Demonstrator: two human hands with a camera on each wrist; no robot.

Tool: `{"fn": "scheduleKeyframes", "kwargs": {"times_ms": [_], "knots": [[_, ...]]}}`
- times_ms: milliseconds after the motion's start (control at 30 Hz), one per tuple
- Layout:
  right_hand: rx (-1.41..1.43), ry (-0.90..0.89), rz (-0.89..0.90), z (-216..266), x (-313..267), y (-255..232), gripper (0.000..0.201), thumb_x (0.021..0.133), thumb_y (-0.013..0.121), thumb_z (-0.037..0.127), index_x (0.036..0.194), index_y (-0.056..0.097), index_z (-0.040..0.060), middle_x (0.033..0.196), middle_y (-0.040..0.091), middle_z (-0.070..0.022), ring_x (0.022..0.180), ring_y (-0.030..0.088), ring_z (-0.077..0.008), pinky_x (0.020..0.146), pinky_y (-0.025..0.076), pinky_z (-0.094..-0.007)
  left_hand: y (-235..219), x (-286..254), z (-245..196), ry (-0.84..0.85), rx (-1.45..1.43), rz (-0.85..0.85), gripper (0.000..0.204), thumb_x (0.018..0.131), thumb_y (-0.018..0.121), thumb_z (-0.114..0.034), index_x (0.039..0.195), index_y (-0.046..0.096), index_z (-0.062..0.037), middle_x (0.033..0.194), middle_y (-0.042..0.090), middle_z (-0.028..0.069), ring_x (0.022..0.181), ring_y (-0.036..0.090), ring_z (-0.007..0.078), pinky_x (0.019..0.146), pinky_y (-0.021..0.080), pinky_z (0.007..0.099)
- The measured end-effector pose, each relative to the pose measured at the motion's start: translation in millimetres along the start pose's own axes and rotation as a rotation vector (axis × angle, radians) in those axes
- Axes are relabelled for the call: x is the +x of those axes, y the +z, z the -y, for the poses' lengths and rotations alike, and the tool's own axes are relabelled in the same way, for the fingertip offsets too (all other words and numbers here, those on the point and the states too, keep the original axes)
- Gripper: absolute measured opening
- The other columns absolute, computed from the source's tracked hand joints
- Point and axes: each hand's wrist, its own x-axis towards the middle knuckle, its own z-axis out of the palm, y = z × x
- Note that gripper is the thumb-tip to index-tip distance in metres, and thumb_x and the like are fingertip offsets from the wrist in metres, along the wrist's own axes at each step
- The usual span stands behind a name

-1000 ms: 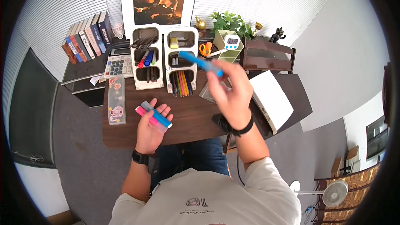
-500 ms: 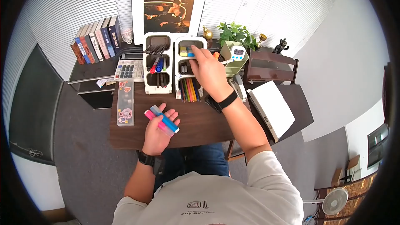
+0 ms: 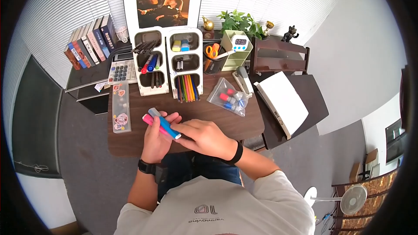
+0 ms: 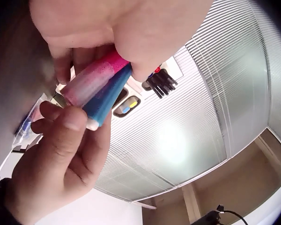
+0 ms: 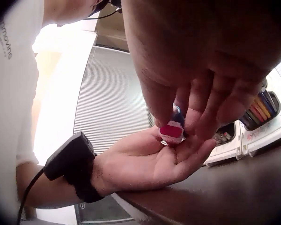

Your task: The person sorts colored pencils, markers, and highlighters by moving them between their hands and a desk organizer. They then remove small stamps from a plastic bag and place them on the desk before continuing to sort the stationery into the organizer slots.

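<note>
My left hand (image 3: pixel 157 141) holds a pink highlighter (image 3: pixel 149 119) and a blue highlighter (image 3: pixel 163 124) side by side, its thumb lying across them. From the right, my right hand (image 3: pixel 208 138) reaches over and pinches the blue highlighter near its white-tipped end. In the left wrist view, the right thumb (image 4: pixel 70 122) is at that end, beside the pink highlighter (image 4: pixel 91 84). A yellow highlighter (image 3: pixel 176 45) and another blue highlighter (image 3: pixel 185 45) stand in the top compartment of the right white organizer (image 3: pixel 171 71).
Left of it, a second white organizer (image 3: pixel 142 90) holds pens and markers. A clear bag (image 3: pixel 228 97) with red and blue items lies on the desk (image 3: pixel 204 117), near a stapler (image 3: pixel 244 80). A stickered pencil case (image 3: pixel 121 109) lies left; a white box (image 3: pixel 283 102) stands right.
My right hand put a blue highlighter into the organizer's top compartment beside the yellow one. It then came back down to the highlighters in my left hand.
</note>
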Motion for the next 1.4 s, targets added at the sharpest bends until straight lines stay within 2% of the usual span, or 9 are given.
{"fn": "scheduleKeyframes", "kwargs": {"times_ms": [133,333,467,800,1000,1100,1133,1200,1400], "knots": [[0.078,-0.047,-0.116,1,10,-19,0.036,0.084,0.08,0.008,0.12,0.071,0.006,0.098,0.074,-0.0124,0.083,0.073,-0.0288,0.074,0.059,-0.0381,4,1,-1,-0.062,0.034,0.061,0.037,0.113,0.042,-0.039,0.13,0.054,-0.0077,0.127,0.069,0.0179,0.122,0.065,0.0331,0.1,0.055,0.0485],[-0.231,-0.049,-0.71,-21,46,-86,0.032,0.084,0.077,0.0,0.116,0.072,0.0034,0.089,0.071,-0.0098,0.072,0.068,-0.0183,0.062,0.054,-0.031,5,0,-3,-0.035,0.095,-0.042,0.037,0.113,0.043,-0.04,0.127,0.056,-0.0091,0.105,0.07,0.0078,0.1,0.067,0.0212,0.086,0.055,0.0378],[-0.372,-0.035,-0.627,-49,91,-90,0.028,0.087,0.078,0.008,0.115,0.072,0.0061,0.081,0.069,-0.0077,0.072,0.068,-0.0244,0.063,0.055,-0.0364,10,4,-3,-0.038,0.077,-0.094,0.033,0.113,0.044,-0.038,0.125,0.058,-0.0105,0.088,0.061,0.0025,0.084,0.059,0.0149,0.076,0.05,0.0327],[-0.544,0.144,-0.478,-83,124,-58,0.022,0.092,0.075,0.022,0.108,0.073,0.0068,0.082,0.071,-0.0094,0.075,0.071,-0.0303,0.064,0.057,-0.0418,9,0,-6,-0.042,0.024,-0.098,0.03,0.112,0.048,-0.037,0.124,0.06,-0.0116,0.085,0.058,0.0018,0.082,0.056,0.0151,0.075,0.047,0.0329],[-0.339,0.176,-0.412,-28,99,-59,0.028,0.091,0.075,0.021,0.114,0.071,0.0058,0.084,0.071,-0.0136,0.076,0.071,-0.0331,0.067,0.057,-0.0438,8,2,-9,-0.092,-0.049,-0.136,0.043,0.112,0.041,-0.047,0.126,0.06,-0.0111,0.094,0.066,0.0046,0.093,0.063,0.0184,0.084,0.051,0.0345],[-0.131,-0.162,-0.022,-5,61,-37,0.036,0.088,0.078,0.03,0.116,0.07,0.0095,0.088,0.072,-0.0104,0.081,0.072,-0.031,0.069,0.058,-0.0422,10,1,-6,-0.057,-0.137,-0.073,0.057,0.112,0.033,-0.055,0.131,0.06,-0.0094,0.104,0.07,0.0085,0.1,0.065,0.0218,0.09,0.053,0.0376],[-0.063,-0.11,0.175,11,50,-35,0.042,0.085,0.08,0.033,0.12,0.069,0.0117,0.091,0.071,-0.009,0.083,0.072,-0.03,0.069,0.059,-0.0416,10,1,-5,-0.029,-0.101,-0.043,0.061,0.111,0.031,-0.058,0.134,0.059,-0.0085,0.108,0.07,0.0103,0.103,0.066,0.0231,0.092,0.052,0.0391],[-0.051,-0.145,0.213,9,25,-12,0.044,0.084,0.081,0.025,0.123,0.067,0.0135,0.098,0.07,-0.008,0.086,0.071,-0.0296,0.071,0.059,-0.0419,10,1,-3,-0.009,-0.063,-0.012,0.066,0.111,0.028,-0.06,0.136,0.058,-0.0076,0.112,0.07,0.0121,0.105,0.066,0.0244,0.094,0.052,0.0406],[-0.083,-0.242,-0.173,8,30,-44,0.039,0.081,0.085,0.015,0.118,0.072,0.0082,0.092,0.073,-0.0077,0.08,0.071,-0.028,0.072,0.058,-0.0367,21,-3,-3,0.009,0.144,0.12,0.074,0.109,0.024,-0.064,0.145,0.049,-0.0041,0.116,0.068,0.0143,0.116,0.062,0.0256,0.106,0.046,0.0422]]}}
